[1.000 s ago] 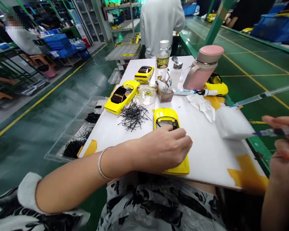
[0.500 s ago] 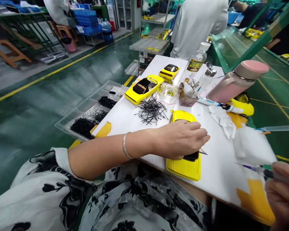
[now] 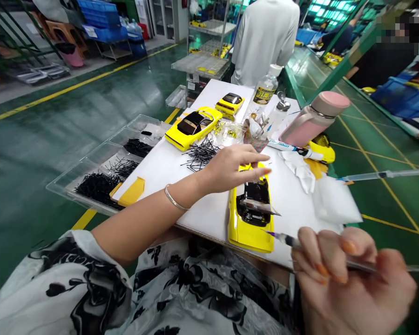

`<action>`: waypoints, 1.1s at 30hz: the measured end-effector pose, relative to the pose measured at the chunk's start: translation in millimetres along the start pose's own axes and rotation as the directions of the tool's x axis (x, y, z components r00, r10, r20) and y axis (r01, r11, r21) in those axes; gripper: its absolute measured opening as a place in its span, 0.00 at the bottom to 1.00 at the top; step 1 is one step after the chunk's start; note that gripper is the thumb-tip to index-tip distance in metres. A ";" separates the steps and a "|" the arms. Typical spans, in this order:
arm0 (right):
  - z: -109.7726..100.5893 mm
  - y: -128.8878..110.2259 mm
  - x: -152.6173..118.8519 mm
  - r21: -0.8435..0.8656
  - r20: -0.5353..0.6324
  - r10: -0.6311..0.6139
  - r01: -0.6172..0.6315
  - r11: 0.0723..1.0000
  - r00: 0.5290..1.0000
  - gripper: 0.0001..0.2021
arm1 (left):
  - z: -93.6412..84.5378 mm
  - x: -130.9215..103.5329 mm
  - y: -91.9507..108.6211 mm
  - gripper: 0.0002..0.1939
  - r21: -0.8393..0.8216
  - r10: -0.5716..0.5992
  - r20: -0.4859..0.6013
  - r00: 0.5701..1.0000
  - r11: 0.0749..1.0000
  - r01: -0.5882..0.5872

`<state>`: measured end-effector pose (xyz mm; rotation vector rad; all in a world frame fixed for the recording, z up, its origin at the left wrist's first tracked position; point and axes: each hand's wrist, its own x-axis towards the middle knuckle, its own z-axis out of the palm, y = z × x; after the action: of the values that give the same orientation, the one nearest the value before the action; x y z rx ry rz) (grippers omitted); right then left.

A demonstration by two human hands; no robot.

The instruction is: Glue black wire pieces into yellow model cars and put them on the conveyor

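A yellow toy car body (image 3: 249, 236) with a black cabin opening lies on the white board (image 3: 199, 211) before me. My left hand (image 3: 232, 170) is over the car's far end, fingers apart; whether it touches the car I cannot tell. A thin, shiny, pointed strip (image 3: 260, 208) lies across the cabin. In my right hand (image 3: 349, 270) is a syringe (image 3: 289, 240) with a purple needle, its tip close to the car's near end. Beside my left hand lies a heap of thin black sticks (image 3: 200, 154).
Two more yellow car bodies, one nearer (image 3: 194, 128) and one farther (image 3: 229, 105), sit on the board. A clear bottle (image 3: 265, 90), a pink flask (image 3: 316, 118) and a second syringe (image 3: 380, 175) stand or lie behind. A clear tray (image 3: 64, 181) holds black parts. A person in white (image 3: 265, 39) is beyond.
My left hand has lifted off the cabin toward the car's far end, and its fingers have opened. My right hand has brought the syringe leftward, close to the car. The view has shifted right.
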<state>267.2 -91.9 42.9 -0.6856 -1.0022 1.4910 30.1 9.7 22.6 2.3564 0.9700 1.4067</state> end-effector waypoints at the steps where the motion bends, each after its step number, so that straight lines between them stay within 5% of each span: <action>1: 11.0 4.6 2.6 0.006 0.005 -0.020 0.020 1.000 1.000 0.16 | 4.9 -3.5 -7.9 0.17 -0.001 -0.051 -0.081 0.995 0.999 0.051; 4: 29.7 17.6 7.1 0.027 -0.024 -0.041 0.042 0.999 0.999 0.12 | 16.3 -15.6 -21.8 0.15 0.044 -0.112 -0.220 0.969 0.991 0.124; 12: 32.9 31.7 11.3 0.022 -0.112 -0.033 0.036 0.999 0.993 0.08 | 13.6 -26.2 -21.1 0.17 -0.058 -0.143 -0.290 0.946 0.990 0.132; 21: 31.4 33.6 12.1 -0.003 -0.138 -0.025 0.025 1.000 0.990 0.07 | -0.3 -22.5 -27.8 0.09 -0.356 -0.433 -0.413 0.801 0.886 0.295; 33: 33.9 35.0 9.7 0.015 -0.116 -0.026 0.028 1.000 0.993 0.08 | -2.1 -23.4 -32.7 0.10 -0.374 -0.438 -0.422 0.794 0.882 0.287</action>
<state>219.6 -88.8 29.0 -0.7357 -0.9066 1.4183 7.0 19.0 -9.1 1.5061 1.1651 1.8701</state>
